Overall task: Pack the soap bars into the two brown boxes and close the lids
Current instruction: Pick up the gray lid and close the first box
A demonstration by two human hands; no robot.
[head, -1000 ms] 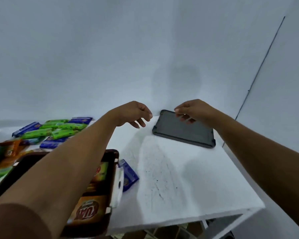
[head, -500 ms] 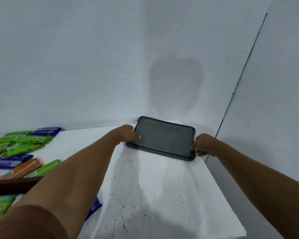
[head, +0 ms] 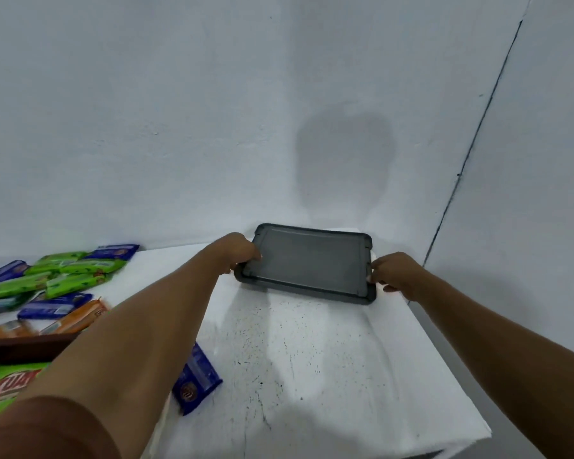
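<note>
A flat dark grey lid (head: 307, 261) lies at the far right corner of the white table (head: 312, 359). My left hand (head: 239, 251) grips its left short edge and my right hand (head: 393, 270) grips its right short edge. The lid's near edge looks slightly raised off the table. A brown box (head: 20, 346) shows at the lower left, its rim partly hidden by my left arm, with a green soap bar (head: 4, 385) inside. A blue soap bar (head: 196, 380) lies beside the box. Several green, blue and orange soap bars (head: 63, 276) are piled at the far left.
White walls stand close behind the table and to its right, meeting at a corner with a dark seam (head: 471, 150). The table's right edge (head: 444, 359) drops off just past the lid. Black specks mark the table's middle.
Both hands went from hovering near the lid to gripping its two short edges. My head view shifted right and up, so the brown box slid to the lower left.
</note>
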